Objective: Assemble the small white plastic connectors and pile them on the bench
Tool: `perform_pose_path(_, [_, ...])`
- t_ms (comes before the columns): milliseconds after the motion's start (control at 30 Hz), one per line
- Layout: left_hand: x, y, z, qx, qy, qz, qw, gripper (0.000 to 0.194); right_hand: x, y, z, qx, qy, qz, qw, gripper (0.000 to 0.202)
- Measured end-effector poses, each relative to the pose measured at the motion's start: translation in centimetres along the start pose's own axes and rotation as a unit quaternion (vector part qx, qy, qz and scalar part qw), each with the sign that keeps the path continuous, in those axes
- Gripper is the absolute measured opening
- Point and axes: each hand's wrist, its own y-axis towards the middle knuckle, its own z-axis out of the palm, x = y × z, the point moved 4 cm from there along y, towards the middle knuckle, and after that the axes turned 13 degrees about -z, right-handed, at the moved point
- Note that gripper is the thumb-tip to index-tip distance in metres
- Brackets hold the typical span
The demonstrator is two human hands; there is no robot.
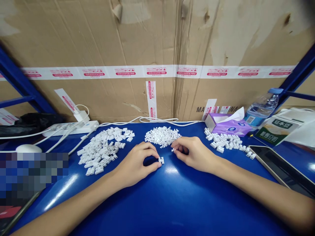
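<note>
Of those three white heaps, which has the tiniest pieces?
The middle heap: its bits look clearly finer than the chunkier pieces of the left heap and right heap.

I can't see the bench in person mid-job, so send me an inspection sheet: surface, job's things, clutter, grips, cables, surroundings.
Surface: blue tabletop, glossy, with bright reflections.
Job's things: loose white pieces in a left pile, middle pile of smaller ones, and right pile.
Clutter: purple tissue pack, bottle, carton and dark-screened device at right; pixelated item at left.
Grips: left grip pinches a white part; right grip pinches a tiny white piece.
Cables: white cables around the power strip and along the back.
Surroundings: taped cardboard behind; blue frame at both sides.
</note>
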Motion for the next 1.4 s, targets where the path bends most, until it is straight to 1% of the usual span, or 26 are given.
perform_pose_path(100, [-0.1, -0.1, 0.2, -0.002, 0.001, -0.005, 1.0, 0.007, 1.2, 0.0, 0.6, 0.013, 0.032, -0.007, 0.999, 0.024])
perform_pose_path(167, [-0.3, -0.2, 0.3, -0.002, 0.001, -0.009, 1.0, 0.007, 1.9, 0.0, 1.0, 0.03, 0.058, -0.008, 0.998, 0.022])
perform_pose_path(233, [-0.6, -0.4, 0.4, 0.001, -0.001, -0.01, 1.0, 0.006, 2.2, -0.1, 1.4, 0.04, 0.082, 0.007, 0.996, 0.019])
perform_pose_path(333, [-1.1, -0.7, 0.7, 0.011, -0.001, -0.009, 1.0, 0.005, 2.4, -0.2, 1.6, 0.045, 0.096, 0.036, 0.994, 0.016])
perform_pose_path(400, [-1.3, -0.9, 0.9, 0.01, 0.001, -0.011, 1.0, 0.005, 2.5, -0.1, 1.7, 0.05, 0.097, 0.044, 0.993, 0.016])
perform_pose_path(633, [-1.3, -1.0, 1.0, 0.007, -0.002, -0.014, 1.0, 0.004, 2.7, -0.2, 1.6, 0.059, 0.091, 0.038, 0.993, 0.014])
perform_pose_path(800, [-1.3, -1.0, 0.9, 0.011, -0.005, -0.019, 1.0, 0.004, 3.1, -0.1, 1.7, 0.066, 0.096, 0.014, 0.993, 0.025])
perform_pose_path(900, [-1.3, -1.1, 0.9, 0.008, -0.006, -0.02, 1.0, 0.005, 3.1, 0.0, 1.7, 0.068, 0.097, 0.011, 0.993, 0.02])
perform_pose_path(967, [-1.3, -1.1, 0.9, 0.009, -0.01, -0.019, 1.0, 0.004, 2.9, 0.0, 1.7, 0.065, 0.105, 0.028, 0.992, 0.016])
perform_pose_path(1100, [-1.2, -0.9, 1.0, 0.018, -0.019, -0.028, 0.999, 0.003, 2.4, -0.1, 1.5, 0.047, 0.159, 0.081, 0.983, 0.01])
perform_pose_path(1233, [-1.4, -0.8, 0.9, 0.025, -0.018, -0.028, 0.999, 0.004, 2.0, -0.1, 1.4, 0.028, 0.194, 0.108, 0.975, 0.012])
perform_pose_path(1400, [-1.4, -0.8, 0.9, 0.023, -0.022, -0.03, 0.999, 0.003, 1.6, -0.1, 1.8, 0.027, 0.214, 0.142, 0.966, 0.014])
